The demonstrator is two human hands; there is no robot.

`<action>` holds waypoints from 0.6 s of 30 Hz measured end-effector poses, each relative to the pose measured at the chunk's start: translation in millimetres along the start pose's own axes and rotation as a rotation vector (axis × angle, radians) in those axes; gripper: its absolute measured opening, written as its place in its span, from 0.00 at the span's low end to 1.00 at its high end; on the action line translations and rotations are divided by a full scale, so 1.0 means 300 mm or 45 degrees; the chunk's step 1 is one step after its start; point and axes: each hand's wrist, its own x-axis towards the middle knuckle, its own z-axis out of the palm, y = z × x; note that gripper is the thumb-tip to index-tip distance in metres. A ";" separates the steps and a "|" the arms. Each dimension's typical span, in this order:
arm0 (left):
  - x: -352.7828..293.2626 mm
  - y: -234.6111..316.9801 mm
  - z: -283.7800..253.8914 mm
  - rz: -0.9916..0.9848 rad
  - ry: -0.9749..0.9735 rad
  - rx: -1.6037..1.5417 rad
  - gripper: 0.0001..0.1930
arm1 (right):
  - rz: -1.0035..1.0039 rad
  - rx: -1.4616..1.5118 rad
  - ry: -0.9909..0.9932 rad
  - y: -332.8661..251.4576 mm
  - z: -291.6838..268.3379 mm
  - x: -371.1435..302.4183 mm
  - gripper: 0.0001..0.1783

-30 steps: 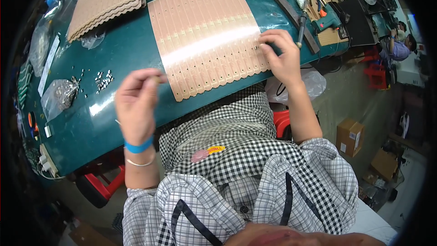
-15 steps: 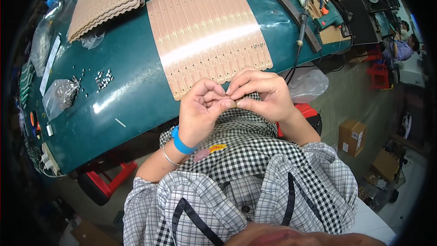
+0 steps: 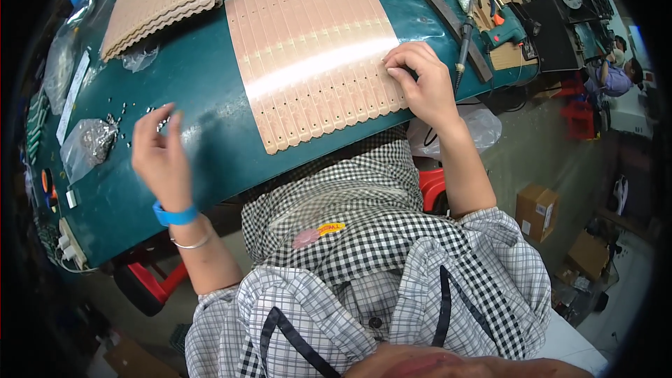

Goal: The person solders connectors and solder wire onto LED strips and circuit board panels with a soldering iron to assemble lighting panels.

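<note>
A pinkish-tan panel (image 3: 308,35) of joined strips, with small holes and a scalloped near edge, lies on the green table. Over its right side is my right hand (image 3: 427,87), thumb and fingertips drawn together in a pinch. Anything between those fingertips is too small or hidden to make out. To the left, my left hand (image 3: 162,161) reaches over the table beside a scatter of small shiny metal pieces (image 3: 162,124). It is slightly blurred; a gap shows between thumb and curled fingers, and I see nothing held there.
Stacked similar panels (image 3: 164,0) stand at the far left. A clear bag (image 3: 87,145) of small metal pieces lies left of my left hand. Right of the panel are a dark bar (image 3: 455,31), a soldering iron (image 3: 465,45) and a green glue gun (image 3: 505,30).
My hands were together at the panel's near edge and have parted. The left has swung left to the loose metal pieces; the right has moved up onto the panel's right side.
</note>
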 end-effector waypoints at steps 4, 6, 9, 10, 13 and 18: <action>0.039 -0.219 -0.051 -0.060 0.022 0.437 0.12 | -0.072 -0.085 -0.049 -0.005 0.008 0.009 0.04; 0.034 -0.261 -0.047 -0.017 -0.061 0.374 0.12 | -0.073 -0.090 -0.071 -0.005 0.010 0.008 0.05; 0.033 -0.245 -0.035 -0.080 -0.102 0.394 0.10 | -0.078 -0.113 -0.064 -0.004 0.012 0.009 0.05; 0.034 -0.243 -0.029 -0.087 -0.113 0.380 0.10 | -0.078 -0.125 -0.064 -0.004 0.011 0.011 0.05; 0.025 -0.203 -0.016 -0.091 -0.076 0.371 0.06 | -0.098 -0.162 -0.058 -0.008 0.010 0.010 0.05; 0.017 -0.189 -0.006 0.082 -0.035 0.460 0.03 | -0.105 -0.189 -0.056 -0.019 0.012 0.013 0.05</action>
